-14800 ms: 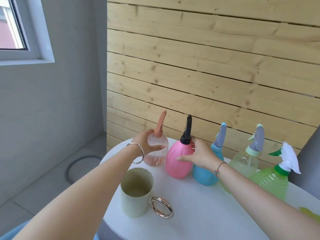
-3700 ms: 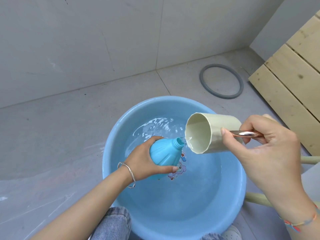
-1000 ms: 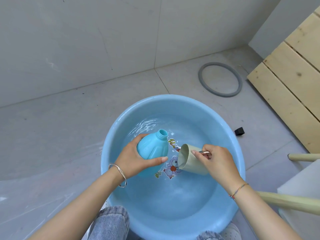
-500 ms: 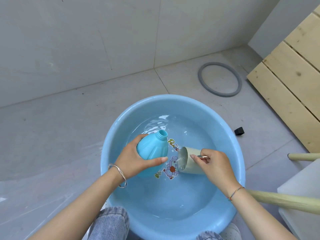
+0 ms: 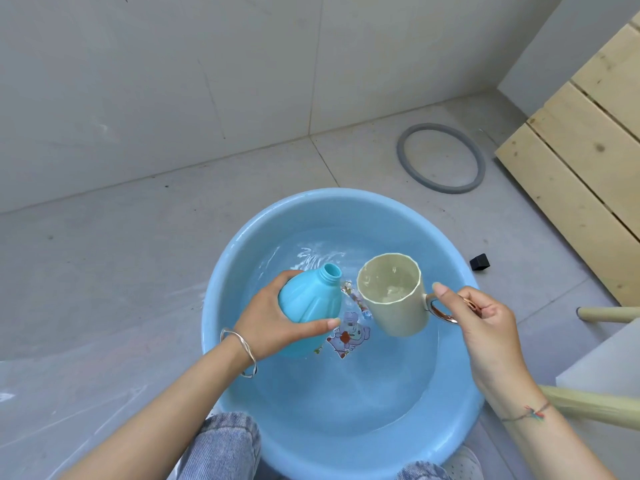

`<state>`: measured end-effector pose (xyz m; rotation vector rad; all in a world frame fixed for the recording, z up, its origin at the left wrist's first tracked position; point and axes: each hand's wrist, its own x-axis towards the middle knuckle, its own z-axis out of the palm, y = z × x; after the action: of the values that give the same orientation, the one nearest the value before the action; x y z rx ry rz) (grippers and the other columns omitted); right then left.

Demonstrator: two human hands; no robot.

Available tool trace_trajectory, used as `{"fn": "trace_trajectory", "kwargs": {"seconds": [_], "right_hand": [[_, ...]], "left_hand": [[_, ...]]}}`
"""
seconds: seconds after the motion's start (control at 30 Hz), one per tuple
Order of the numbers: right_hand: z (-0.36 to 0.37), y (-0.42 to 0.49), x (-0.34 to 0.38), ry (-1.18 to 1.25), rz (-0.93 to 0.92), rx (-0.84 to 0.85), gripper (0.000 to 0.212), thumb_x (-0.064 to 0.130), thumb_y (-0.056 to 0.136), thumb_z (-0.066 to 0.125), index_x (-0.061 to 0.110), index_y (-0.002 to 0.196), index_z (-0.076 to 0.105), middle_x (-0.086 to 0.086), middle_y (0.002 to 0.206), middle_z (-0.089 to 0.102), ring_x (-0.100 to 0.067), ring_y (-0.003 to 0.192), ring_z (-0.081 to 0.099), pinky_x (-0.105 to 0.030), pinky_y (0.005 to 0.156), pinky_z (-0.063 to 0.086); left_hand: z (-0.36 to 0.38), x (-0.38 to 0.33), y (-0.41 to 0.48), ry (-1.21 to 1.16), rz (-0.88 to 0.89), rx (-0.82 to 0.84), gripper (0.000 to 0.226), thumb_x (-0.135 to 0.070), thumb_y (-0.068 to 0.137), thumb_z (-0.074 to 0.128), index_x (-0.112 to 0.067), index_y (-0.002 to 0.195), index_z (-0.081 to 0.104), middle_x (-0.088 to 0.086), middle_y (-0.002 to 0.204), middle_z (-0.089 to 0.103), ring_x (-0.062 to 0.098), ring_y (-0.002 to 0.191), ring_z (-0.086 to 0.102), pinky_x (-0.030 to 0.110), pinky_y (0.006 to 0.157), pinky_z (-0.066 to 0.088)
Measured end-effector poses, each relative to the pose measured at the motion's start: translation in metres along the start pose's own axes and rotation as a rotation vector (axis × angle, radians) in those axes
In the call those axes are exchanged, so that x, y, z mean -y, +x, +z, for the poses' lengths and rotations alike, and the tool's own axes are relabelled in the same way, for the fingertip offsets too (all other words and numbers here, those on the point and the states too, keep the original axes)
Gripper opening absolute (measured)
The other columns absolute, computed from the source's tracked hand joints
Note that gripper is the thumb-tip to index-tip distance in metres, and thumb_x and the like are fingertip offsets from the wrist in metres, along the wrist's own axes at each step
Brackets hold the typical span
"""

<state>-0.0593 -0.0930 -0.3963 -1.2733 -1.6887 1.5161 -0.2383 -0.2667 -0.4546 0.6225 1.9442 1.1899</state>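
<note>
A large light-blue basin [image 5: 242, 244] stands on the floor with water in it and a cartoon sticker on its bottom. My left hand [image 5: 270, 323] grips a blue bottle [image 5: 308, 303] with no cap, held above the water with its open neck pointing up and to the right. My right hand [image 5: 481, 317] pinches the metal ring handle of a pale green mug [image 5: 394, 299]. The mug is upright just right of the bottle's neck, above the water, with water inside it.
A grey rubber ring [image 5: 440, 157] lies on the tiled floor behind the basin. A small black cap [image 5: 479, 262] lies right of the basin. Wooden planks [image 5: 588, 150] stand at the right. A white table corner [image 5: 609, 368] and its wooden legs [image 5: 588, 407] are at lower right. My jeans-clad knees are below.
The mug has come up out of the water, turned upright with water in it, and now sits beside the bottle's neck. My left hand holds the bottle almost where it was.
</note>
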Motion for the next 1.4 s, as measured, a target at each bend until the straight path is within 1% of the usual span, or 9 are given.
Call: {"fn": "trace_trajectory", "kwargs": {"seconds": [0.23,0.57,0.6,0.7,0.77,1.0,1.17,1.27,1.4], "right_hand": [[-0.002,-0.013,0.034,0.054,-0.079,-0.032,0.039,0.004,0.086,0.063,0.007,0.057,0.038,0.016,0.034,0.034,0.003,0.035,0.038,-0.005,0.044,0.029],[-0.003,-0.022,0.044,0.022,-0.141,-0.024,0.044,0.010,0.082,0.069,0.014,0.048,0.041,0.014,0.040,0.039,-0.004,0.044,0.032,-0.011,0.046,0.028],[-0.004,-0.021,0.043,0.008,-0.150,-0.023,0.044,0.012,0.081,0.071,0.013,0.047,0.042,0.011,0.043,0.042,-0.008,0.048,0.033,-0.013,0.046,0.027],[-0.004,-0.021,0.042,-0.038,-0.165,-0.017,0.040,0.015,0.079,0.074,0.000,0.056,0.045,-0.028,0.058,0.048,-0.017,0.061,0.039,-0.017,0.047,0.028],[-0.002,-0.023,0.045,-0.071,-0.173,-0.013,0.041,0.015,0.079,0.074,-0.004,0.058,0.045,-0.037,0.065,0.048,-0.017,0.061,0.038,-0.017,0.046,0.027],[-0.001,-0.025,0.055,-0.167,-0.264,0.000,0.038,0.011,0.078,0.075,-0.004,0.057,0.046,-0.033,0.062,0.050,-0.007,0.047,0.032,-0.012,0.045,0.027],[-0.001,-0.026,0.056,-0.204,-0.301,-0.014,0.040,0.010,0.077,0.076,0.007,0.051,0.045,-0.007,0.048,0.039,-0.006,0.044,0.035,-0.009,0.045,0.027],[-0.001,-0.026,0.057,-0.230,-0.320,-0.023,0.037,0.009,0.077,0.076,0.000,0.054,0.048,-0.011,0.050,0.041,-0.007,0.044,0.036,-0.009,0.046,0.027],[-0.001,-0.026,0.058,-0.244,-0.342,-0.031,0.037,0.008,0.076,0.076,0.003,0.053,0.047,0.003,0.047,0.040,-0.006,0.044,0.037,-0.008,0.046,0.028]], "left_hand": [[0.003,0.001,0.001,0.014,0.011,0.024,0.079,-0.064,0.039,0.083,-0.043,0.109,0.053,-0.016,0.098,0.067,0.001,0.087,0.066,0.024,0.076,0.057],[0.005,-0.002,-0.001,0.031,0.018,0.056,0.081,-0.065,0.037,0.081,-0.042,0.108,0.051,-0.018,0.096,0.064,-0.002,0.083,0.063,0.016,0.070,0.052],[0.005,-0.002,-0.001,0.043,0.020,0.057,0.083,-0.066,0.036,0.081,-0.042,0.109,0.050,-0.018,0.097,0.064,-0.002,0.084,0.063,0.017,0.071,0.052],[0.006,-0.001,-0.001,0.062,0.026,0.057,0.084,-0.068,0.035,0.081,-0.043,0.109,0.049,-0.019,0.099,0.063,-0.002,0.086,0.063,0.019,0.075,0.052],[0.006,0.001,-0.001,0.061,0.023,0.056,0.084,-0.068,0.035,0.081,-0.044,0.109,0.049,-0.019,0.099,0.064,0.000,0.088,0.063,0.022,0.078,0.053],[0.007,0.003,0.001,0.077,0.042,0.055,0.085,-0.066,0.036,0.083,-0.041,0.110,0.049,-0.017,0.101,0.063,0.002,0.089,0.063,0.023,0.079,0.053],[0.009,0.003,0.000,0.074,0.061,0.050,0.087,-0.065,0.037,0.083,-0.041,0.114,0.051,-0.020,0.103,0.063,-0.003,0.092,0.061,0.019,0.082,0.051],[0.009,0.004,0.001,0.093,0.065,0.048,0.090,-0.067,0.036,0.081,-0.041,0.118,0.052,-0.020,0.107,0.062,-0.005,0.096,0.060,0.018,0.086,0.049],[0.009,0.005,0.002,0.110,0.046,0.047,0.093,-0.069,0.035,0.080,-0.039,0.119,0.052,-0.018,0.107,0.062,-0.001,0.097,0.061,0.021,0.088,0.050]]}}
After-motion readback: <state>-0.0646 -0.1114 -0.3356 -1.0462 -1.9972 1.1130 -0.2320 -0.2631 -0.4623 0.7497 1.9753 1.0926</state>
